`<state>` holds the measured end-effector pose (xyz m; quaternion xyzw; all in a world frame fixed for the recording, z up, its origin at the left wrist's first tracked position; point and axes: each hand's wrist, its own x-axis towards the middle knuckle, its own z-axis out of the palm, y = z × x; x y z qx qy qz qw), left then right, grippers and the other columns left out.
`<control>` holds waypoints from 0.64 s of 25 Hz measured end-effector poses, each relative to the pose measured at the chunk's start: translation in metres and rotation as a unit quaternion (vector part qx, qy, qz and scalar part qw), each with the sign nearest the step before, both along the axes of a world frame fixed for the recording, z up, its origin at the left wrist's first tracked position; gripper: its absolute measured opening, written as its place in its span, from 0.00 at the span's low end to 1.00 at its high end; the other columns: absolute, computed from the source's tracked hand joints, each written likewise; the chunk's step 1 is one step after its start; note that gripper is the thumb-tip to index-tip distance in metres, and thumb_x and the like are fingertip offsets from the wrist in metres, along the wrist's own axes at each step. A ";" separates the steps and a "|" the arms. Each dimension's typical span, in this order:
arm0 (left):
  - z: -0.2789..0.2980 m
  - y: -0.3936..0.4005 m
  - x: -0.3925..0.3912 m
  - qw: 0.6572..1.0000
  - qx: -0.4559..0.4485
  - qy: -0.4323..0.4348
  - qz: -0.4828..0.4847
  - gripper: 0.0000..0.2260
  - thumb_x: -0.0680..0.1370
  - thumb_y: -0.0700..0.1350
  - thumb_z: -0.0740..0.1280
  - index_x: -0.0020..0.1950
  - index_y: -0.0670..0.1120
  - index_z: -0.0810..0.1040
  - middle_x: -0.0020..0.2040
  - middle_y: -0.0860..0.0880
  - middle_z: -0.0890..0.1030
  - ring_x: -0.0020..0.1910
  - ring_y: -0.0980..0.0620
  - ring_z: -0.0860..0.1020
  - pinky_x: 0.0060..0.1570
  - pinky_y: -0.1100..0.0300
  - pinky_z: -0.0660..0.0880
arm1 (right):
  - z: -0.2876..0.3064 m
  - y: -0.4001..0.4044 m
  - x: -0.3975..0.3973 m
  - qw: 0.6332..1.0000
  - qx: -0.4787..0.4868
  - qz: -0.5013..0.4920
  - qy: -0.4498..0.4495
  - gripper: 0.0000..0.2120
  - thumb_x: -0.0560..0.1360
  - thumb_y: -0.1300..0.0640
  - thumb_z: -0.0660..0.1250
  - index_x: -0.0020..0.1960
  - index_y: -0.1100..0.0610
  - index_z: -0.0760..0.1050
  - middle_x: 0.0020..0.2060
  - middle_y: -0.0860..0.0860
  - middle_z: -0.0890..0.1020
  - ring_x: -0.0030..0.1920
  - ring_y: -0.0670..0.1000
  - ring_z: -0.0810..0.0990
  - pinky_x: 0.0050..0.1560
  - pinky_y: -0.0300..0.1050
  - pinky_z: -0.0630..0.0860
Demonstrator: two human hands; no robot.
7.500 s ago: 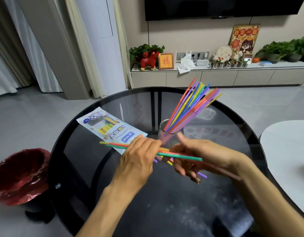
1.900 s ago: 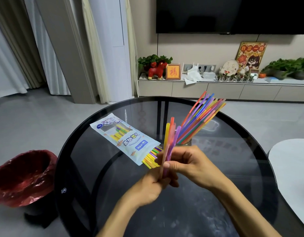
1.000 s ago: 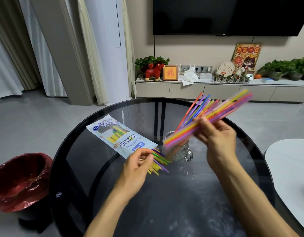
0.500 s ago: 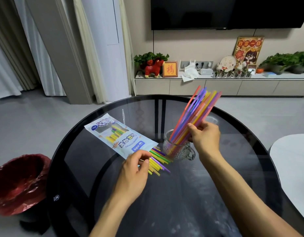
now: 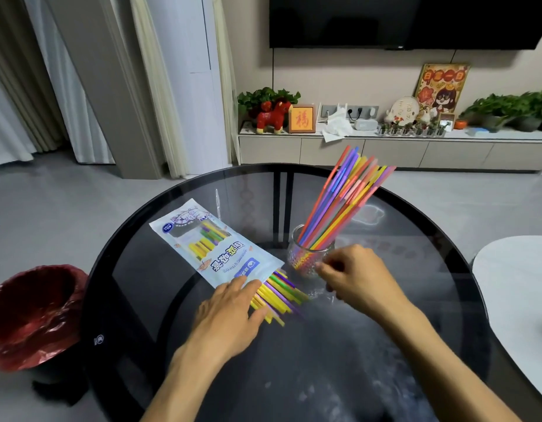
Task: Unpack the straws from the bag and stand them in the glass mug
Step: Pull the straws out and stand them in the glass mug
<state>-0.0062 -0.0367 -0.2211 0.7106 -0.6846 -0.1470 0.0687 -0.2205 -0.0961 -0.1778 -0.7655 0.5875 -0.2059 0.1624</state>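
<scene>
Change: right hand point(image 5: 356, 277) has released its bundle into glass mug point(image 5: 309, 254), fingers loose, empty | left hand point(image 5: 233, 309) flat on bag-mouth straws point(image 5: 278, 295) | Next: another batch.

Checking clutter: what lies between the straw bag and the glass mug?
Head view: only bare dark glass tabletop separates the straw bag from the glass mug.

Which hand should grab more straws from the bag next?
Probably the left hand: it already rests on the straws sticking out of the bag. The right hand is empty beside the glass mug.
</scene>
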 end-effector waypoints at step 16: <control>-0.003 0.013 0.012 0.998 0.011 -0.037 -0.043 0.26 0.81 0.55 0.57 0.77 0.58 0.53 0.78 0.54 0.54 0.75 0.49 0.55 0.70 0.48 0.64 | -0.033 0.008 0.040 0.971 0.028 0.069 0.227 0.13 0.78 0.51 0.62 0.54 0.60 0.74 0.53 0.60 0.82 0.53 0.63 0.80 0.41 0.48 0.67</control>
